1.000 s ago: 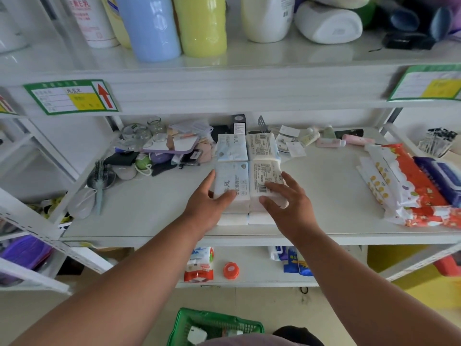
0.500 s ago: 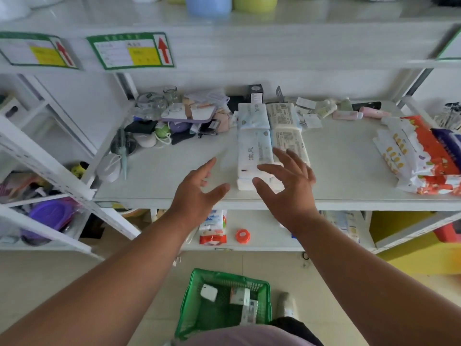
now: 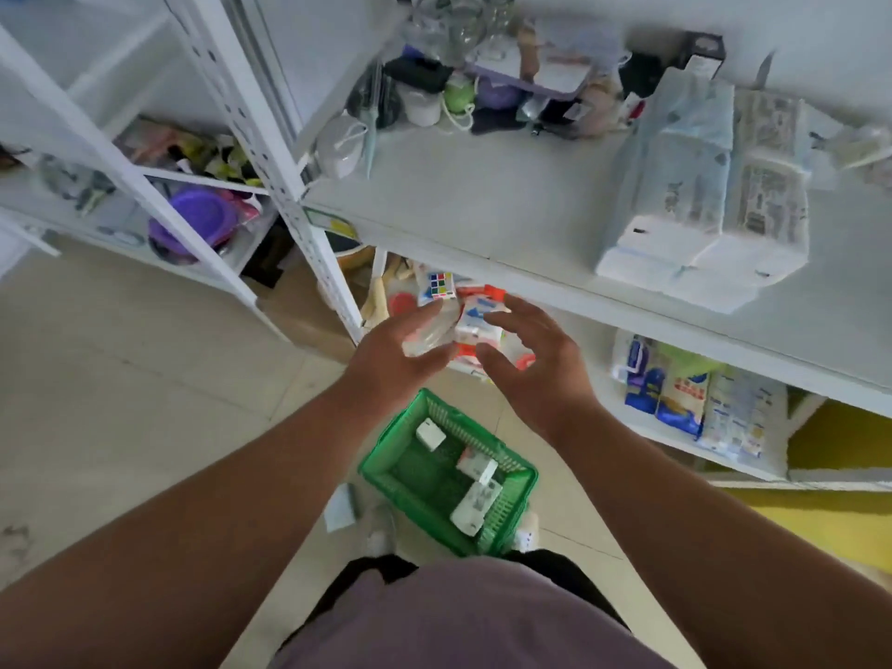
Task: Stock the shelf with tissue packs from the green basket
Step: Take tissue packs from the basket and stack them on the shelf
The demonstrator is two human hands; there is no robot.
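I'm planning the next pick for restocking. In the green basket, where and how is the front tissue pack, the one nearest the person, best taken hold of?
Probably from straight above, since the green basket is open-topped with walls on every side. The front tissue pack lies tilted against the right wall, its broad face up; pinch its two long edges across the narrow width. Both the left hand and right hand are empty; the right looks nearer.

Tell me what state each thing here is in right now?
Left hand: open, empty, above the basket.
Right hand: open, empty.
Green basket: on the floor, a few white packs inside.
Tissue packs: stacked on the shelf, untouched.
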